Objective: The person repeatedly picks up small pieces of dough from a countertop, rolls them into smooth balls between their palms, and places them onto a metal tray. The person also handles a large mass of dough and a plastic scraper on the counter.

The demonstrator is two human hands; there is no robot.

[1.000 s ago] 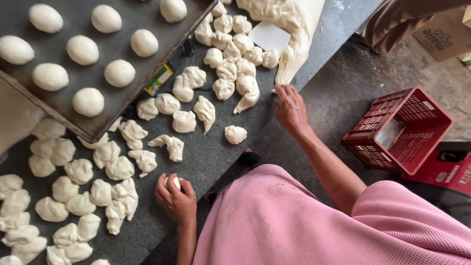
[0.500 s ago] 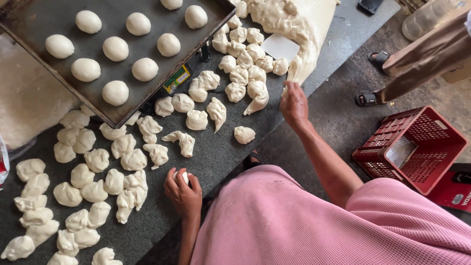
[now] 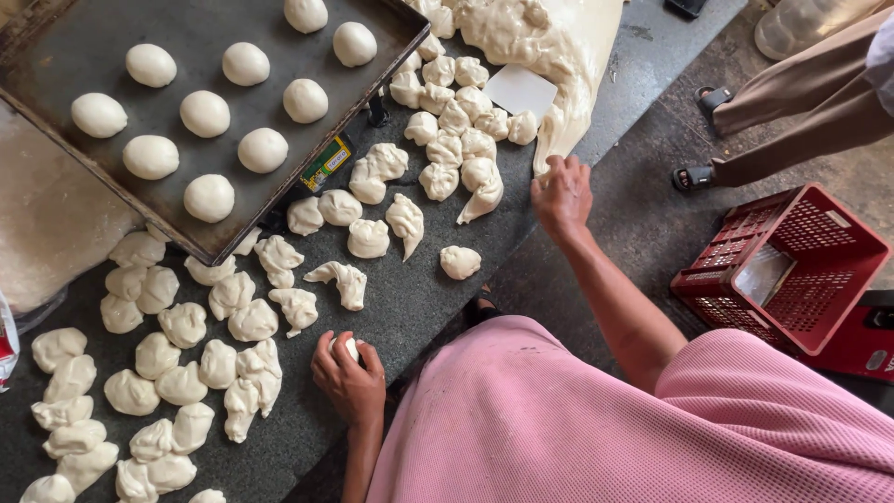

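Nine smooth, round dough balls [image 3: 205, 114] are held on a dark metal baking tray [image 3: 56, 47]. A red slatted plastic crate [image 3: 792, 265] is seen on the floor. Ragged, lumpy dough pieces [image 3: 279, 261] are scattered over the dark worktop [image 3: 419, 307]. One small pale dough ball [image 3: 347, 347] is cupped against the worktop under the left hand [image 3: 350, 377], its fingers curled round it. The right hand [image 3: 562, 194] is rested, loosely open, at the table edge beside a soft dough mass [image 3: 549, 42].
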